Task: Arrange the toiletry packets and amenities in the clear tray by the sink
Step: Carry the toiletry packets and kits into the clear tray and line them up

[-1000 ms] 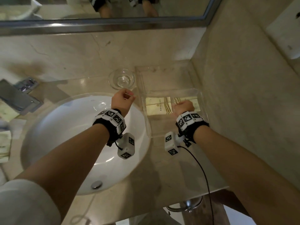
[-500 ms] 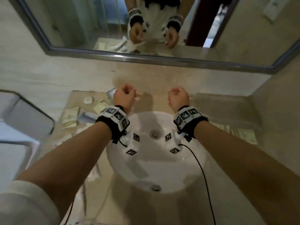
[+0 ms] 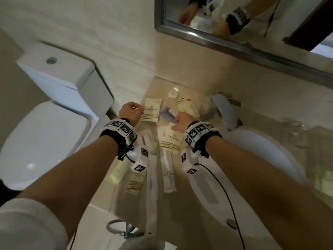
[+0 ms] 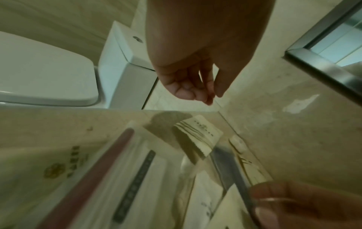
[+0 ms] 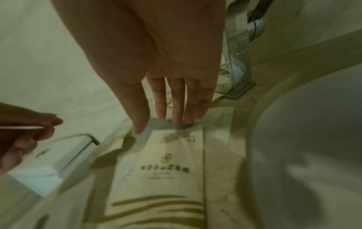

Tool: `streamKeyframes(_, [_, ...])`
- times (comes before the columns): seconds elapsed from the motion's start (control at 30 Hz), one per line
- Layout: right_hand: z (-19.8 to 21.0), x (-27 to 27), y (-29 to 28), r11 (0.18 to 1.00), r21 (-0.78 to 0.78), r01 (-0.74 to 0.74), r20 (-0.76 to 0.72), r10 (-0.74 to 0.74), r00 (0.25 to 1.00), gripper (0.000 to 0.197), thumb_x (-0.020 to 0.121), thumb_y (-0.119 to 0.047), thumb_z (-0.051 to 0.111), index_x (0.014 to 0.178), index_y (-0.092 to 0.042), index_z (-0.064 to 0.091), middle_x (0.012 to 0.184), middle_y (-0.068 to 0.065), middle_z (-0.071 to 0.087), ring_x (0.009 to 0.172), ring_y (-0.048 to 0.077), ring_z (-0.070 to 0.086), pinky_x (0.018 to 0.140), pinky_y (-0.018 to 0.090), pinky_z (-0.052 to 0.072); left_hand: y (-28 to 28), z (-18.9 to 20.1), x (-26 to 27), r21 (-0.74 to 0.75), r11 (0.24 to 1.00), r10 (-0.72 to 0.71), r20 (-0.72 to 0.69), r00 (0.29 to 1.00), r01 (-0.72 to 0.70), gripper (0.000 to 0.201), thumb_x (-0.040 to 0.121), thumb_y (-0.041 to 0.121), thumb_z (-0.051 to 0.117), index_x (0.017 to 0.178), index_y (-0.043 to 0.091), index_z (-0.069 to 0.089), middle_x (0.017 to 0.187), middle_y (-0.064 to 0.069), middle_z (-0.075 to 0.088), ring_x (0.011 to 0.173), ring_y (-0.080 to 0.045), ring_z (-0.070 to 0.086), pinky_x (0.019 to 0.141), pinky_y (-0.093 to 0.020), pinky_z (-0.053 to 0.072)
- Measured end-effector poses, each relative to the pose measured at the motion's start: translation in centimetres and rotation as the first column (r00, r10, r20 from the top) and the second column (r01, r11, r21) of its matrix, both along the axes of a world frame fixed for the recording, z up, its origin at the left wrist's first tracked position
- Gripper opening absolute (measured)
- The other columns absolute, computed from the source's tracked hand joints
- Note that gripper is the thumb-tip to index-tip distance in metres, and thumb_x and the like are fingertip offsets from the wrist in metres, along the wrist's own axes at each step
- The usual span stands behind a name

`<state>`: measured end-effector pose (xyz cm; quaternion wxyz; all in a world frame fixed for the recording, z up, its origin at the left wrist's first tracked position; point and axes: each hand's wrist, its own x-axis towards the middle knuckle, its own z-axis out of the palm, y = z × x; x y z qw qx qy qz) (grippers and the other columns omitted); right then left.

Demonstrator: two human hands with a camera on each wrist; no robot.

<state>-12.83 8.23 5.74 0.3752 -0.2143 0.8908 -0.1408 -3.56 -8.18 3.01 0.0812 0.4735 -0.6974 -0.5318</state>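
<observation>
Several cream toiletry packets with gold stripes lie on the counter left of the sink, among them one at the back [image 3: 151, 112] and one nearer [image 3: 170, 139] [image 5: 162, 167]. A grey-blue packet [image 3: 168, 114] [image 5: 168, 126] lies between them. My right hand [image 3: 180, 121] [image 5: 168, 111] reaches down with straight fingers, and its tips touch the grey-blue packet. My left hand [image 3: 130, 112] [image 4: 195, 91] hovers above the counter beside the back packet [image 4: 197, 136], fingers loosely curled and holding nothing I can make out. The clear tray [image 3: 322, 159] is a blur at the far right edge.
A chrome faucet [image 3: 225, 110] and the white basin [image 3: 252, 168] lie right of the packets, with a glass [image 3: 295, 134] beyond. A long white sachet [image 3: 168, 175] and a small round white item [image 3: 173, 93] also sit on the counter. A toilet [image 3: 54, 105] stands to the left.
The view has swung from the tray on the right, across the basin, to the left of the counter. Both hands moved left over the packets, and the right hand's fingers have straightened.
</observation>
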Motion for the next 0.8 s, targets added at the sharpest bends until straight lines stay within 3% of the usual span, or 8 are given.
streamKeyframes(0.17, [-2.5,0.4,-0.7,0.97,0.197,-0.145,-0.085,0.165,0.983,0.067,0.072,-0.028,0.078,0.127,-0.008,0.046,0.134,0.01,0.045,0.12,0.029,0.051,0.095,0.037,0.046,-0.2,-1.9,-1.3,0.081,0.996,-0.021,-0.021,1.0,0.023,0.022,0.083,0.018,0.063,0.063,0.023,0.054,0.089,-0.019,0.07,0.082,-0.03,0.066,0.086,-0.041,0.055])
streamKeyframes(0.27, [-3.5,0.2,-0.7,0.897,0.334,-0.288,-0.142,0.35,0.926,0.047,0.077,-0.038,0.071,0.113,-0.011,0.058,0.123,0.007,0.053,0.112,0.03,0.053,0.089,0.038,0.048,0.3,-2.0,-2.3,0.109,0.992,-0.062,-0.047,0.997,0.067,0.022,0.084,0.014,0.061,0.064,0.022,0.054,0.079,-0.012,0.064,0.064,-0.021,0.058,0.07,-0.032,0.051])
streamKeyframes(0.37, [-4.1,-0.8,0.3,0.891,0.31,-0.331,-0.162,0.393,0.905,0.025,0.09,-0.026,0.053,0.108,-0.013,0.063,0.112,0.006,0.064,0.1,0.027,0.063,0.084,0.033,0.052,0.9,-1.8,-3.3,0.119,0.988,-0.096,-0.058,0.994,0.102,0.024,0.084,0.009,0.058,0.064,0.021,0.054,0.068,-0.005,0.06,0.053,-0.013,0.054,0.057,-0.023,0.046])
streamKeyframes(0.47, [-3.4,-1.4,1.0,0.909,0.242,-0.341,-0.033,0.359,0.933,0.026,0.086,-0.023,0.063,0.106,-0.008,0.058,0.107,0.008,0.062,0.103,0.026,0.06,0.088,0.032,0.048,1.5,-1.2,-4.0,0.109,0.986,-0.119,-0.066,0.991,0.126,0.025,0.085,0.008,0.058,0.064,0.02,0.054,0.066,-0.002,0.059,0.048,-0.009,0.053,0.053,-0.021,0.043])
streamKeyframes(0.57, [-4.1,-0.9,1.9,0.883,0.248,-0.398,0.024,0.405,0.914,0.042,0.067,-0.05,0.076,0.081,-0.022,0.048,0.08,-0.003,0.054,0.075,0.024,0.057,0.075,0.035,0.048,2.3,-0.7,-4.3,0.105,0.984,-0.14,-0.062,0.988,0.146,0.026,0.086,0.007,0.056,0.065,0.02,0.052,0.065,-0.001,0.057,0.053,-0.012,0.051,0.049,-0.018,0.042])
streamKeyframes(0.63, [-5.4,-0.1,2.8,0.895,0.262,-0.362,-0.038,0.384,0.922,0.046,0.068,-0.048,0.074,0.076,-0.022,0.037,0.07,-0.005,0.047,0.068,0.022,0.056,0.065,0.032,0.047,3.0,-0.6,-4.3,0.116,0.981,-0.145,-0.071,0.987,0.153,0.026,0.087,0.005,0.056,0.065,0.019,0.051,0.064,-0.002,0.056,0.053,-0.012,0.05,0.048,-0.017,0.042])
streamKeyframes(0.73, [-5.8,0.7,3.1,0.9,0.252,-0.355,-0.092,0.388,0.917,0.037,0.075,-0.044,0.07,0.074,-0.02,0.043,0.073,-0.002,0.052,0.073,0.024,0.059,0.064,0.03,0.048,3.9,-0.8,-4.0,0.119,0.98,-0.152,-0.064,0.986,0.159,0.023,0.086,0.008,0.058,0.067,0.019,0.053,0.067,-0.003,0.058,0.056,-0.013,0.051,0.052,-0.022,0.042])
streamKeyframes(0.8, [-6.1,0.4,3.4,0.896,0.251,-0.367,-0.064,0.394,0.917,0.033,0.074,-0.045,0.07,0.089,-0.019,0.058,0.092,0.002,0.064,0.085,0.025,0.063,0.075,0.034,0.054,4.6,-1.1,-3.5,0.114,0.979,-0.164,-0.05,0.985,0.169,0.021,0.086,0.009,0.058,0.068,0.02,0.054,0.068,-0.003,0.059,0.057,-0.012,0.051,0.052,-0.021,0.042])
